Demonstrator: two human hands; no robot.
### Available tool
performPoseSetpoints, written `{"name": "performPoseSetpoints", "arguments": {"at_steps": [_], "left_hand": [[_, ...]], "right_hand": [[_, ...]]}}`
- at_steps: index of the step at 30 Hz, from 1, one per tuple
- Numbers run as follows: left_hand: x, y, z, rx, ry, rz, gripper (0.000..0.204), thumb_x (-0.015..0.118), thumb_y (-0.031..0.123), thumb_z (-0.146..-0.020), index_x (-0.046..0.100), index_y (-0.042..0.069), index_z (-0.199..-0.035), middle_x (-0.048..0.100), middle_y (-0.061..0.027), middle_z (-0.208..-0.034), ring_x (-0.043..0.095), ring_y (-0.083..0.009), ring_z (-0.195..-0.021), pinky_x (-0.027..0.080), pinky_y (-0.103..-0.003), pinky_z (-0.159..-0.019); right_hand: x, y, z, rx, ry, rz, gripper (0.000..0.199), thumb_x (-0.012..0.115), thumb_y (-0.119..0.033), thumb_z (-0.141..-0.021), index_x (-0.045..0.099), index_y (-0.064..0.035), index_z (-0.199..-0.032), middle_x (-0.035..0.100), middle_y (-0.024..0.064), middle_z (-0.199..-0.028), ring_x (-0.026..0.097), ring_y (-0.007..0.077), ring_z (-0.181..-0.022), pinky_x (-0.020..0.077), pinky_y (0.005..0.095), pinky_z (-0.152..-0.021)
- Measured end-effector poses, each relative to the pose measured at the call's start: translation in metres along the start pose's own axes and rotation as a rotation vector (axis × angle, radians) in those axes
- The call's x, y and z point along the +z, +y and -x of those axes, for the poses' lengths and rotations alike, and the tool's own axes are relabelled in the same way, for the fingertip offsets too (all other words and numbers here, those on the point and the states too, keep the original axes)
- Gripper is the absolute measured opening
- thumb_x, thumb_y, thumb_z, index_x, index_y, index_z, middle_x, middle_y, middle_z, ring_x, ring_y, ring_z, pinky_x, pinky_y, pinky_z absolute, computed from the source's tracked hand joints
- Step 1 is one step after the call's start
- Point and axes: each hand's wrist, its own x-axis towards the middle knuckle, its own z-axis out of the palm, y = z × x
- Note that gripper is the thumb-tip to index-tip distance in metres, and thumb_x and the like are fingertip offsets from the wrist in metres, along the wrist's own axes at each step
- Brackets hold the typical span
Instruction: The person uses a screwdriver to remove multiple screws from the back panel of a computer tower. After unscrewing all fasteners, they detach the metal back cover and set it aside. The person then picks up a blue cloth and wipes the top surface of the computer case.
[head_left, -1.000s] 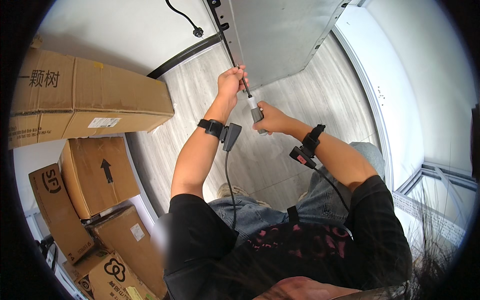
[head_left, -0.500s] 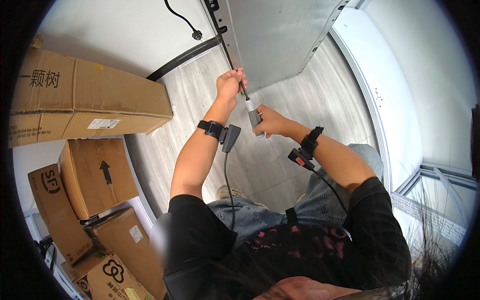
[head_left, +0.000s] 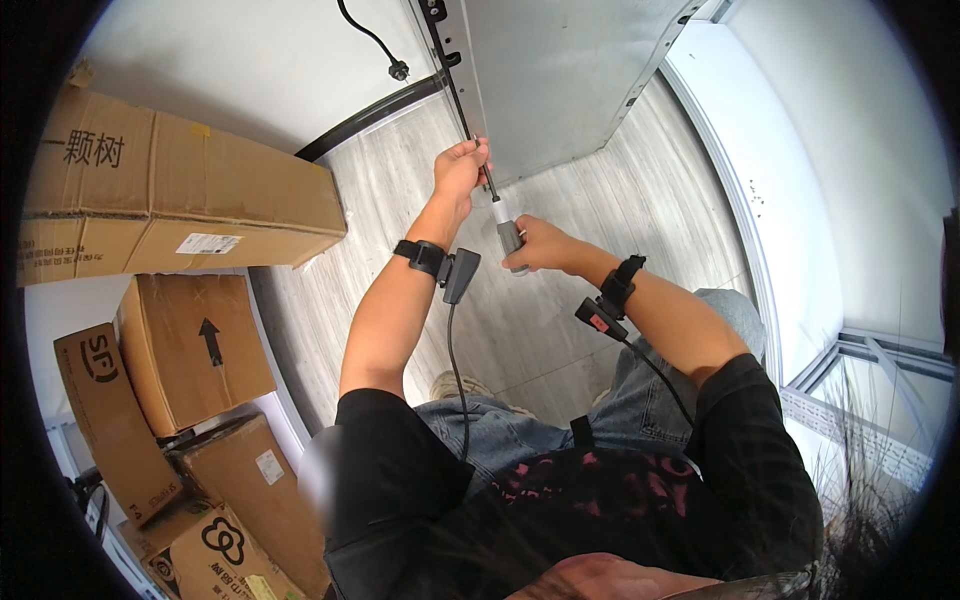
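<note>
You're facing the broad, smooth grey metal panel (head_left: 565,80), and beside its left edge slants your screwdriver (head_left: 502,212), slim dark shaft (head_left: 491,186), ribbed grey handle (head_left: 509,238)! Your right hand (head_left: 545,246) wraps that handle, left hand (head_left: 460,172) pinches the shaft, both arms stretched forward

The screwdriver handle (head_left: 509,238) seems plastic, the panel (head_left: 555,85) smooth metal.

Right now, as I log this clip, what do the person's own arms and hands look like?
The left hand and right hand are ungloved. Each wrist wears a black strap carrying a dark, blocky device with a thin dark cable. The right device also shows a small red label. The short sleeves are black.
</note>
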Motion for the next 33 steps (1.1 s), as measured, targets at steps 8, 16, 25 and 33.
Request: {"name": "performPoseSetpoints", "arguments": {"at_steps": [8,16,25,33], "left_hand": [[0.0,-0.001,0.001,0.011,-0.01,0.022,0.019,0.049,0.008,-0.09,0.059,0.006,-0.105,0.061,-0.001,-0.086,0.059,-0.0103,-0.071,0.049,-0.025,-0.064],[0.002,0.001,0.006,0.031,0.014,0.056,0.018,0.048,0.01,-0.089,0.059,0.004,-0.103,0.063,-0.0049,-0.085,0.061,-0.013,-0.066,0.048,-0.023,-0.056],[0.007,-0.002,0.006,0.073,0.1,0.079,0.021,0.051,0.021,-0.092,0.064,0.005,-0.093,0.063,-0.0054,-0.077,0.061,-0.013,-0.06,0.047,-0.023,-0.049],[0.005,-0.003,0.002,0.06,0.103,0.096,0.021,0.05,0.021,-0.091,0.065,0.005,-0.091,0.062,-0.005,-0.075,0.06,-0.0128,-0.058,0.046,-0.023,-0.048]], "right_hand": [[-0.005,-0.007,0.003,0.029,-0.093,0.108,0.04,0.076,-0.029,-0.068,0.053,-0.0004,-0.084,0.055,0.0056,-0.065,0.055,0.0142,-0.056,0.0437,0.0266,-0.046],[-0.002,-0.016,0.01,0.132,-0.087,0.079,0.054,0.075,-0.036,-0.07,0.048,0.0029,-0.096,0.055,0.0066,-0.074,0.058,0.0148,-0.058,0.0514,0.0272,-0.049],[-0.001,-0.015,0.01,0.098,-0.045,0.139,0.056,0.074,-0.035,-0.071,0.046,0.0045,-0.098,0.054,0.0081,-0.07,0.057,0.0164,-0.052,0.05,0.0276,-0.047],[0.0,-0.02,0.014,0.062,-0.016,0.16,0.058,0.073,-0.037,-0.072,0.046,0.0058,-0.101,0.055,0.0086,-0.069,0.057,0.0167,-0.051,0.0494,0.0279,-0.046]]}}
